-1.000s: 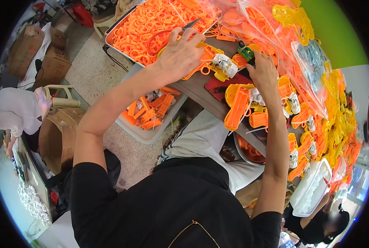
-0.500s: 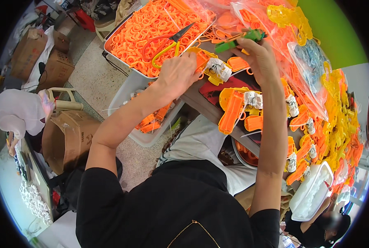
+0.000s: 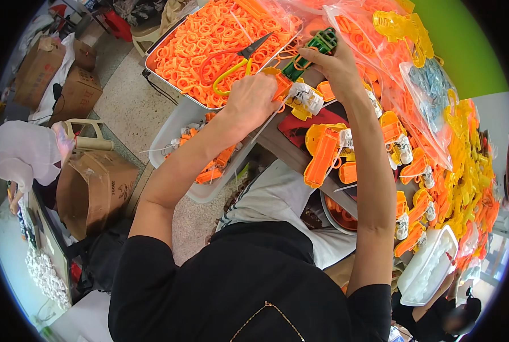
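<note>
My left hand point(image 3: 253, 98) has its fingers closed on an orange and yellow plastic toy part point(image 3: 283, 86) at the table's near left edge; the hand hides much of it. A white mechanism point(image 3: 304, 100) with wires sits against this part. A thin white strip point(image 3: 263, 126) hangs down beside my left hand. My right hand point(image 3: 335, 64) grips a long green plastic tool-like piece point(image 3: 311, 54), its lower end touching or just above the held part. I cannot make out its exact kind. Closer to me lies another orange and yellow toy part point(image 3: 323, 154) with a white mechanism.
A metal tray point(image 3: 176, 96) of orange rings stands at the far left, with red-and-yellow-handled scissors point(image 3: 247, 52) on top. Below it is a translucent bin point(image 3: 162, 139) with assembled parts. Yellow parts point(image 3: 465, 154) pile up at right, near a white tub point(image 3: 408, 282) and another person point(image 3: 437, 313).
My right hand has moved left and turned the green piece from nearly level to steeply slanted, its lower end now at the part. My left hand has shifted slightly right and nearer.
</note>
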Tool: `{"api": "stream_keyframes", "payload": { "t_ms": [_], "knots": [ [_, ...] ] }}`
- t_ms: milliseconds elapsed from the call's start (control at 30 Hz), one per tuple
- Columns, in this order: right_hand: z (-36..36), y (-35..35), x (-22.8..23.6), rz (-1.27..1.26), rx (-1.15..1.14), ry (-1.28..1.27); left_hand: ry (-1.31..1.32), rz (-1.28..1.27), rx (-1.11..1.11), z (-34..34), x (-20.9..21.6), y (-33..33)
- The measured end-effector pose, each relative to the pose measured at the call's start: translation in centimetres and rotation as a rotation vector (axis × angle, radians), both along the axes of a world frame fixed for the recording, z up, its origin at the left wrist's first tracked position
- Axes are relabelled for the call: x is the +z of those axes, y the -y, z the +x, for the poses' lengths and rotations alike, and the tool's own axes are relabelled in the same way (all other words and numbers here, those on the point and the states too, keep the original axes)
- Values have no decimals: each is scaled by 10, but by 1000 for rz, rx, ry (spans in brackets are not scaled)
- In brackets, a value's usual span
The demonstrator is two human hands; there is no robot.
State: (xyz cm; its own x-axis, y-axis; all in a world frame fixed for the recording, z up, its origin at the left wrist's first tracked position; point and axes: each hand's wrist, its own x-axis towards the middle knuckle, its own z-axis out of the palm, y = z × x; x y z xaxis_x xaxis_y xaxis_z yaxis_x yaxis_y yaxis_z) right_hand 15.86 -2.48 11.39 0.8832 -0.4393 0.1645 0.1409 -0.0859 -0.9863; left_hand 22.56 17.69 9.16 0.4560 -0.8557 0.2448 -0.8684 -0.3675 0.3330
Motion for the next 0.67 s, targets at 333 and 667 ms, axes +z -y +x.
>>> {"api": "stream_keyframes", "payload": {
  "t_ms": [333,667],
  "knots": [
    [15,-22,5,-461,-144,-70,59,3,-18,-3,5,-1],
    [18,-16,2,-383,-153,-125,80,26,2,-2,7,-5]
  ]
}}
